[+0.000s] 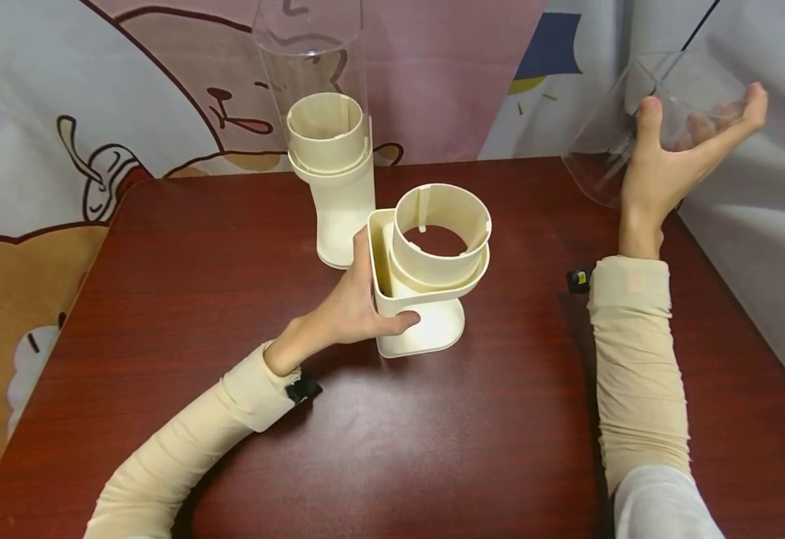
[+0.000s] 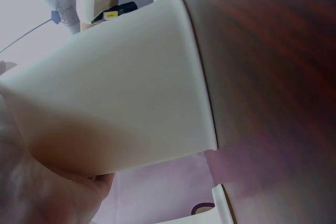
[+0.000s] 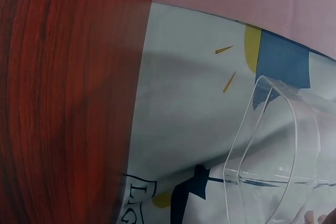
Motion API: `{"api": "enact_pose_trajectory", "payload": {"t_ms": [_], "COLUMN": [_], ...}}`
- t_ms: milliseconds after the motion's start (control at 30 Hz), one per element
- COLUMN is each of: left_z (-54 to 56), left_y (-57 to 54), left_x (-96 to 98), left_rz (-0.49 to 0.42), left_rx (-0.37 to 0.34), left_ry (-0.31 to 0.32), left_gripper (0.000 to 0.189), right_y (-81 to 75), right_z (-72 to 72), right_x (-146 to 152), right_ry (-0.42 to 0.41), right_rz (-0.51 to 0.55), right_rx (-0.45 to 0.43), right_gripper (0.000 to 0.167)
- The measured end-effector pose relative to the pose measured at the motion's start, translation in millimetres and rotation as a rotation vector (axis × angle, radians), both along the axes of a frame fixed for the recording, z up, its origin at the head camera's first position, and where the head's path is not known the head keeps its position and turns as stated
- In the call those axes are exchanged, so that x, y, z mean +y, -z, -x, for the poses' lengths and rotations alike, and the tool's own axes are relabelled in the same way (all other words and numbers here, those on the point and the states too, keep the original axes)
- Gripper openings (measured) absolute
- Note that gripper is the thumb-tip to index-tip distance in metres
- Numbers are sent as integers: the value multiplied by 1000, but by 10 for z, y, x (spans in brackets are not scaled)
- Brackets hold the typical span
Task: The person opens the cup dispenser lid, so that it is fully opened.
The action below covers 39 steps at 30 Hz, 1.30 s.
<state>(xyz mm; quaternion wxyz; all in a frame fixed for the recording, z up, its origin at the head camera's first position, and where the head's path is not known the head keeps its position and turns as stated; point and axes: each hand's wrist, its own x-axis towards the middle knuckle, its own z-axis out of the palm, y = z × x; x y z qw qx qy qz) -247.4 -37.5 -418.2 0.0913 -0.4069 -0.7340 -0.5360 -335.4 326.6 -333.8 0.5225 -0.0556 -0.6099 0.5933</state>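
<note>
My left hand (image 1: 355, 307) grips a cream plastic stand (image 1: 442, 266), thumb across its near side and fingers round the left. The stand has a round collar on top, a side pocket and a flared foot on the table. In the left wrist view, that hand (image 2: 47, 182) wraps the stand's smooth body (image 2: 115, 93). At the far right, my right hand (image 1: 668, 168) holds a clear plastic container (image 1: 597, 161) tilted above the table's back edge, fingertips showing through its wall. The right wrist view shows the container's open rim (image 3: 294, 129) and a few fingertips (image 3: 312, 217).
A second cream stand (image 1: 345, 202) stands at the back, a clear tube (image 1: 311, 71) upright on it. Behind the dark red table (image 1: 392, 449) hangs a printed cloth (image 1: 446, 82), with pale cloth (image 1: 762, 217) along the right edge.
</note>
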Motion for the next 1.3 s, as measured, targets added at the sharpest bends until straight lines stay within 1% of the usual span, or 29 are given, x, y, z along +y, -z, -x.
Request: {"api": "enact_pose_trajectory", "payload": {"t_ms": [100, 167, 300, 400, 500, 567, 600, 667, 767, 833, 933, 1000, 1300], "left_z": [3, 2, -5, -11, -13, -14, -14, -12, -10, -9, -11, -9, -13], "left_y": [-4, -6, -9, -12, -5, -4, -6, -11, -14, -15, -20, -21, -13], "left_x": [-3, -6, -3, -7, -14, -13, -11, -7, -6, -8, -9, -8, -2], "left_rz": [-3, -2, -4, -5, -1, 2, 4, 6, 11, 13, 13, 14, 14], "left_rx": [-1, -4, -22, -29, -27, -22, -18, -14, -12, -11, -8, -5, -19], "left_ry": [-1, -2, 6, 6, 0, 0, 1, 1, -1, -3, -3, -3, -5], "left_gripper": [118, 118, 118, 118, 118, 118, 118, 118, 118, 118, 117, 117, 118], "right_y": [2, 6, 22, 52, 102, 133, 149, 179, 230, 267, 319, 353, 438], "right_z": [12, 14, -4, -16, -13, -1, 10, 34, 91, 129, 177, 198, 236], "right_x": [3, -6, -37, -76, -101, -100, -91, -60, 2, 45, 94, 111, 164], "right_ry": [-15, -9, 15, 33, 50, 57, 57, 52, 38, 31, 22, 18, 10], "right_rz": [8, 7, 10, -24, -84, -96, -99, -104, -103, -113, -127, -141, -167], "right_rx": [-39, -77, -158, -212, -238, -270, -290, -357, -451, -495, -528, -535, -626], "right_gripper": [124, 124, 116, 113, 107, 101, 98, 93, 91, 92, 93, 94, 91]}}
